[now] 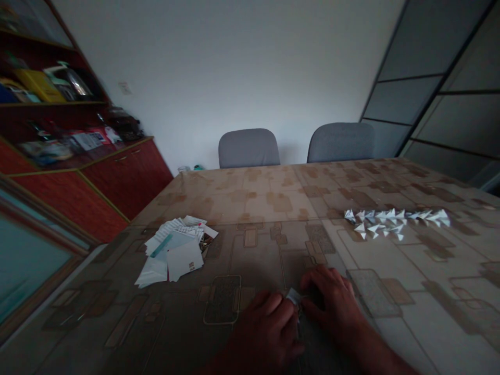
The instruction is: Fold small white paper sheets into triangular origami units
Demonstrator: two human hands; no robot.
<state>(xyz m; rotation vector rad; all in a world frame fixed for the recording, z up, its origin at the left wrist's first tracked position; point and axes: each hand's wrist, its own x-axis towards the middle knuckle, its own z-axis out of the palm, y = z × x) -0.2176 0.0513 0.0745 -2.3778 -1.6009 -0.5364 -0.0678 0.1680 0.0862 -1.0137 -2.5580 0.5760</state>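
Observation:
Low at the front of the table, a small piece of white paper (293,296) sits between my two hands. My left hand (269,323) has its fingers curled and pinches the paper from the left. From the other side, my right hand (328,297) bends over with thumb and fingertips at the paper's right edge. Both hands partly cover the piece, so its full shape is hidden. To the left lies a loose pile of paper pieces (185,260), with a teal strip on top. Several small folded paper pieces (377,214) stand in rows on the right.
A patterned tablecloth (269,250) covers the wide table. Two grey chairs (249,148) stand against its far edge, before a white wall. A reddish wooden cabinet (121,177) with cluttered shelves is at the left, and panelled sliding doors (414,78) are at the right.

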